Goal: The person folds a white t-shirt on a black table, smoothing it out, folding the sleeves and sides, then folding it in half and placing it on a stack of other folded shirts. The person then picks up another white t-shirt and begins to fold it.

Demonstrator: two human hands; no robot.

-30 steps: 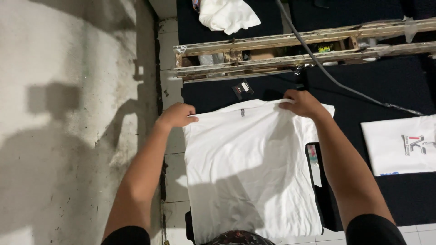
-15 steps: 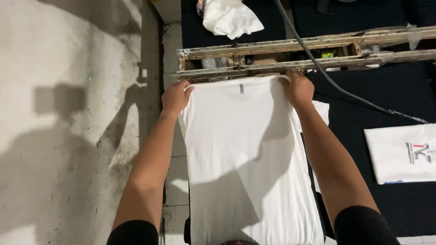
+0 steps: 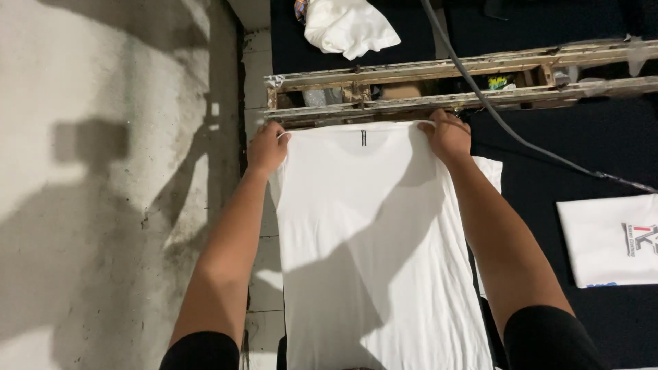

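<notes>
A plain white T-shirt (image 3: 373, 240) lies stretched flat and smooth, its top edge against a worn wooden frame (image 3: 445, 85). The left hand (image 3: 266, 146) and right hand (image 3: 449, 136) each pinch a shoulder corner, fingers pressed together on the cloth. A small dark label (image 3: 363, 138) marks the collar (soft knit). A folded white printed shirt (image 3: 610, 240) lies rightward on black cloth.

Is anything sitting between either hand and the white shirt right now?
Nothing visible. The left hand and right hand each pinch a top corner of the white shirt, skin straight on fabric. The wooden frame lies just beyond the shirt's top edge, not between hands and shirt.
</notes>
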